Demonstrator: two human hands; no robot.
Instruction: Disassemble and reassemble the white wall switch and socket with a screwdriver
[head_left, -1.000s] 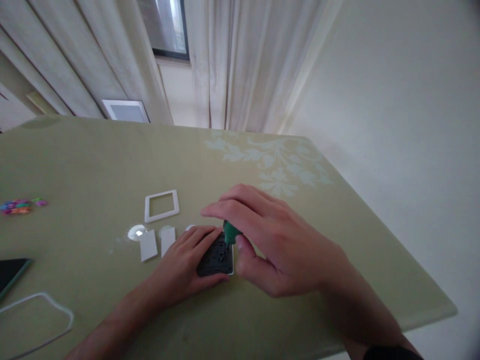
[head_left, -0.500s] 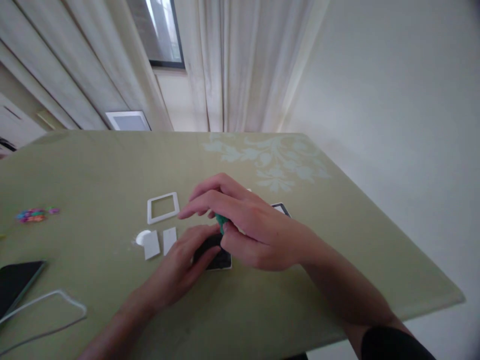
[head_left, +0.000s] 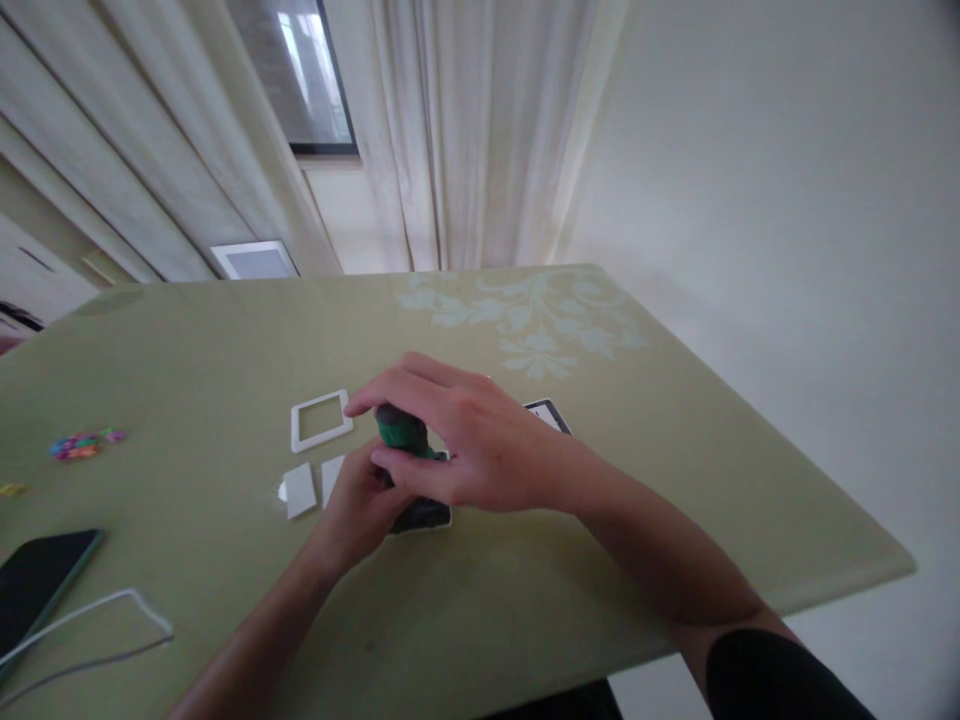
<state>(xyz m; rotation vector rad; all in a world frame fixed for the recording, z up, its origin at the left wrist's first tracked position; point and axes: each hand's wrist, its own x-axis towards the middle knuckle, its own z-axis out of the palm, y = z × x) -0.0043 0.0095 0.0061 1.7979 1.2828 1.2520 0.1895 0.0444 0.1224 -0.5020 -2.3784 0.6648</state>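
Observation:
A dark square switch module (head_left: pixel 424 514) lies on the olive-green table (head_left: pixel 525 560). My left hand (head_left: pixel 361 505) rests on its left side and holds it down with curled fingers. My right hand (head_left: pixel 465 445) is closed around a green-handled screwdriver (head_left: pixel 400 428), which stands over the module. The tool's tip is hidden behind my fingers. A white square frame (head_left: pixel 321 420) lies just behind my hands. Two small white rocker plates (head_left: pixel 299 490) lie to the left of my left hand.
A dark phone (head_left: pixel 41 575) and a white cable loop (head_left: pixel 90 625) lie at the near left. Colourful small bits (head_left: pixel 79 444) sit farther left. Another framed plate (head_left: pixel 550 413) shows behind my right wrist. The table's right edge drops off near the wall. Curtains hang behind.
My right hand has shifted left and turned, so more of the green handle shows. My left hand's fingers have curled tighter at the module's edge. The camera has tilted slightly.

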